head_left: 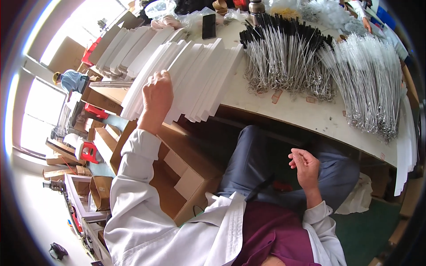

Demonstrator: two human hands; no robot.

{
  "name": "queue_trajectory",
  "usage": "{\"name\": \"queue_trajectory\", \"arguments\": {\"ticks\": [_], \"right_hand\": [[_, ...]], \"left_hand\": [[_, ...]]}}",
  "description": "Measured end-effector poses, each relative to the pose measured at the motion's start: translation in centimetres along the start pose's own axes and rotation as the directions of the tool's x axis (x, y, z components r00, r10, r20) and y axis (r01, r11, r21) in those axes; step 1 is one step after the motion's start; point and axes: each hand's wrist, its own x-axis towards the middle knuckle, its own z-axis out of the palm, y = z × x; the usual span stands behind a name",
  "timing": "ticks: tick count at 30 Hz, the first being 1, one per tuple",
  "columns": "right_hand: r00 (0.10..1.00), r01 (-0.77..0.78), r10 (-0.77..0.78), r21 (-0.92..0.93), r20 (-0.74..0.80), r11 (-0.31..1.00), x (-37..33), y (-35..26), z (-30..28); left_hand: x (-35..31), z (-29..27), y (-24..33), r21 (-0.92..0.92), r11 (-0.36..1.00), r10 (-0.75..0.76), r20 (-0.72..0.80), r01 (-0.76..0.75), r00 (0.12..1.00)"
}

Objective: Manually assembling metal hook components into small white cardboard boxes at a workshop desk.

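My left hand [158, 94] lies over a row of long, narrow white boxes [191, 84] at the table's left edge. Its fingers are curled around one of the boxes, though their tips are partly hidden. Above my lap hovers my right hand [306, 169], with fingers loosely bent, slightly apart, and nothing visible in them. Thin wire brushes with black bristles [288, 57] form a heap at the back middle of the table. Right of them lies a bundle of similar wire brushes with white bristles [366, 80].
Behind the boxes lie more stacked white pieces [133, 46]. A black phone [209, 26] and a metal flask [256, 8] are at the back of the table [306, 113]. An open cardboard carton [188, 170] stands below its left edge. Another person [73, 82] is far left.
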Motion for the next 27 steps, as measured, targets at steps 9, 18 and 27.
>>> {"name": "queue_trajectory", "arguments": {"ticks": [9,18,27], "right_hand": [[0.996,0.062,-0.071,-0.156,-0.051,0.986,-0.9,-0.7,-2.1],[0.509,-0.026,-0.722,-0.846,-0.470,0.532,-2.6,-8.2,-22.8],[0.548,-0.722,-0.662,-0.688,-0.511,-0.066,-6.6,-8.7,-42.9]], "left_hand": [[-1.8,7.6,-5.8,0.112,0.951,0.287,0.019,-0.288,0.958],[-6.2,-1.0,12.8,-0.669,0.707,0.254,-0.063,-0.229,0.965],[-9.4,-0.8,22.9,-0.858,0.431,0.440,-0.071,-0.280,0.895]]}}
